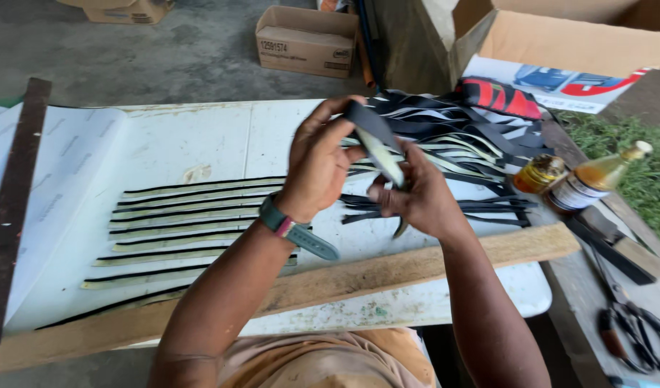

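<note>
Looks like a rough outdoor or semi-open workshop, the handcraft kind. Bare concrete floor (193,50) up at 12 o'clock with cardboard boxes (306,41) just sitting on it, and a patch of grass (646,179) at 3 o'clock, so it's open to a yard. The work surface is a stained white table (200,136) with a raw wooden plank (387,273) laid across its near edge. Cut black strips (193,223) are lined up in rows at 9 o'clock, with a loose pile of them (459,136) at 1 o'clock. Glue-type bottles (596,179) and scissors (635,323) sit on a side bench at 3 to 4 o'clock.
</note>
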